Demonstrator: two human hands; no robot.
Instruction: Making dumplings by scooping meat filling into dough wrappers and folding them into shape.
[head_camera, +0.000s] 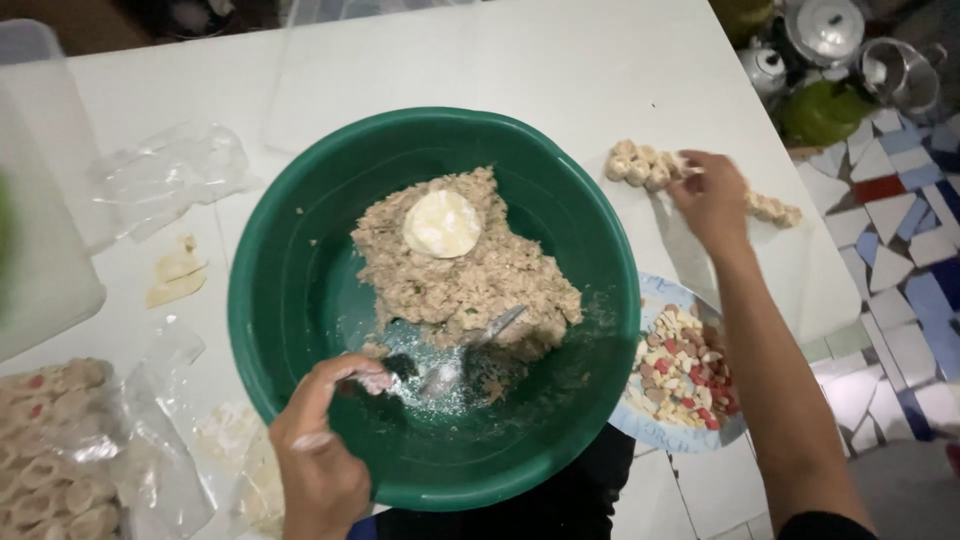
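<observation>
Head view: left hand (318, 455) comes in from the bottom edge and rests at the near rim of the green basin (300, 250), its fingers (352, 375) clenched around the dark handle of a spoon (455, 365). The spoon lies low in the basin, with its bowl at the near edge of the filling. Right hand (712, 200) is stretched far out over the white tabletop (560, 60), the forearm passing above a plate; its fingers touch a row of small pale dumplings (640, 165) lying on the tabletop, but I cannot tell if they are grasping one or only resting on it.

The green basin holds a heap of beige minced filling (470, 275), and one round pale dough wrapper (442, 223) lies flat on top of this heap. The blue plate (650, 425), just beside the basin on the right, carries small cut pieces in red, pink and cream colour. Clear plastic bags (170, 170) lie on the left of the tabletop.
</observation>
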